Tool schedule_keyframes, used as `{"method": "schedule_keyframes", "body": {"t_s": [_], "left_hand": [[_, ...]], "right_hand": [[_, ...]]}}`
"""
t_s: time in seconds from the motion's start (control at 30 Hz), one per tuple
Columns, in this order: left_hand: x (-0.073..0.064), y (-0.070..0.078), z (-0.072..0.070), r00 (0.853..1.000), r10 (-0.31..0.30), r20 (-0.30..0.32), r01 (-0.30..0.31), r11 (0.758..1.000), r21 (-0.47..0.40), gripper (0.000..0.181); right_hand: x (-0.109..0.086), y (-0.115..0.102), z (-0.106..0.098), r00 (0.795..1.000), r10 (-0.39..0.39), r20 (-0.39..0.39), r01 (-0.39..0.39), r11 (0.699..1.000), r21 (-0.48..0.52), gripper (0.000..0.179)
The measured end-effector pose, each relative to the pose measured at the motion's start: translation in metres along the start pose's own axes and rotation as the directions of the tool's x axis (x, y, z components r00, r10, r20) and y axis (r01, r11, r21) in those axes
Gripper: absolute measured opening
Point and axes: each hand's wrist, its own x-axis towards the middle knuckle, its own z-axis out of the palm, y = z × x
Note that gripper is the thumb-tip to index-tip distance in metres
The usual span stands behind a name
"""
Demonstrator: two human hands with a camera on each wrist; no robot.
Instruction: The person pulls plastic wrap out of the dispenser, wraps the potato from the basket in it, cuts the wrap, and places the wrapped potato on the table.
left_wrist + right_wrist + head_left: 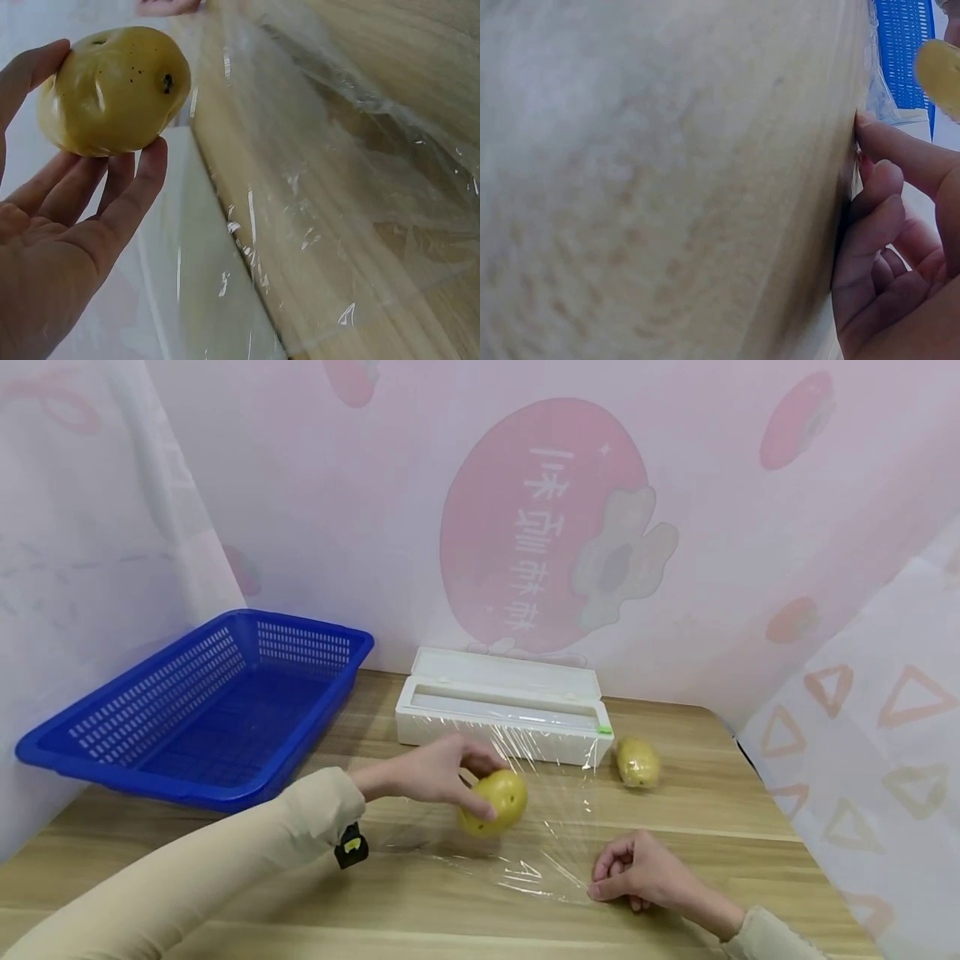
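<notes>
One wood-grain table (pixel 735 802), pink-printed backdrop (pixel 360 527) behind; left fingers (pixel 139 191) hold potato (pixel 501 802), right fingers (pixel 611 887) pinch film (pixel 525 870).

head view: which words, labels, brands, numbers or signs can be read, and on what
Pink circle on backdrop: a column of pale characters, too faint to read surely.
Black item at left wrist: yellow mark, too small to read.
Held potato, white box, basket: no readable text.

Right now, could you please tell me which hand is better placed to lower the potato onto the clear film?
Probably the left hand: it holds the potato, apparently above the clear film, while the right hand pinches the film's edge.
</notes>
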Motion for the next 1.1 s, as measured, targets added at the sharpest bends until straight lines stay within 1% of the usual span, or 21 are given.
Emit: {"method": "schedule_keyframes", "body": {"t_s": [0.1, 0.2, 0.3, 0.37, 0.47, 0.5, 0.57, 0.63, 0.7, 0.83, 0.9, 1.0, 1.1], "left_hand": [[0.008, -0.004, 0.008, 0.997, 0.006, 0.073, -0.011, 0.998, 0.066, 0.051], [0.014, -0.007, 0.013, 0.993, -0.025, 0.118, 0.012, 0.994, 0.109, 0.053], [0.02, -0.009, 0.016, 0.986, -0.047, 0.161, 0.028, 0.992, 0.123, 0.052], [0.023, -0.011, 0.017, 0.976, -0.044, 0.211, 0.019, 0.993, 0.121, 0.05], [0.026, -0.013, 0.018, 0.955, -0.018, 0.295, -0.01, 0.995, 0.096, 0.048], [0.027, -0.014, 0.018, 0.949, -0.009, 0.316, -0.02, 0.996, 0.088, 0.047], [0.029, -0.016, 0.02, 0.943, 0.0, 0.333, -0.029, 0.996, 0.082, 0.045], [0.029, -0.019, 0.021, 0.946, -0.004, 0.323, -0.026, 0.996, 0.089, 0.044], [0.027, -0.022, 0.022, 0.957, -0.013, 0.29, -0.019, 0.994, 0.106, 0.045], [0.023, -0.028, 0.022, 0.981, -0.019, 0.191, -0.004, 0.993, 0.118, 0.047], [0.02, -0.03, 0.022, 0.991, -0.019, 0.136, 0.004, 0.994, 0.109, 0.046], [0.013, -0.033, 0.022, 0.998, -0.011, 0.066, 0.006, 0.997, 0.076, 0.043], [0.002, -0.035, 0.022, 1.0, 0.0, 0.0, 0.0, 0.999, 0.032, 0.042]], "right_hand": [[0.0, 0.0, -0.001, 1.0, 0.0, 0.001, 0.0, 1.0, -0.005, 0.019], [0.0, 0.0, -0.001, 1.0, 0.001, 0.0, -0.001, 1.0, -0.012, 0.02], [-0.001, 0.0, -0.001, 1.0, -0.002, -0.002, 0.002, 1.0, -0.016, 0.02], [0.0, 0.0, -0.002, 1.0, -0.003, -0.004, 0.003, 1.0, -0.018, 0.021], [0.0, 0.0, -0.002, 1.0, -0.005, -0.002, 0.005, 1.0, -0.022, 0.021], [0.0, 0.0, -0.002, 1.0, -0.006, -0.001, 0.006, 1.0, -0.024, 0.021], [0.0, 0.0, -0.002, 1.0, -0.007, 0.001, 0.007, 1.0, -0.024, 0.021], [0.0, 0.0, -0.002, 1.0, -0.008, 0.005, 0.008, 1.0, -0.021, 0.021], [0.0, 0.0, -0.002, 1.0, -0.009, 0.006, 0.009, 1.0, -0.02, 0.02], [0.0, -0.001, -0.002, 1.0, -0.013, 0.004, 0.013, 1.0, -0.028, 0.02], [-0.001, -0.001, -0.002, 1.0, -0.016, 0.004, 0.016, 0.999, -0.032, 0.02], [-0.001, -0.001, -0.003, 1.0, -0.017, 0.012, 0.017, 0.999, -0.03, 0.02], [-0.002, 0.0, -0.004, 1.0, -0.015, 0.028, 0.015, 1.0, -0.021, 0.02]]}}
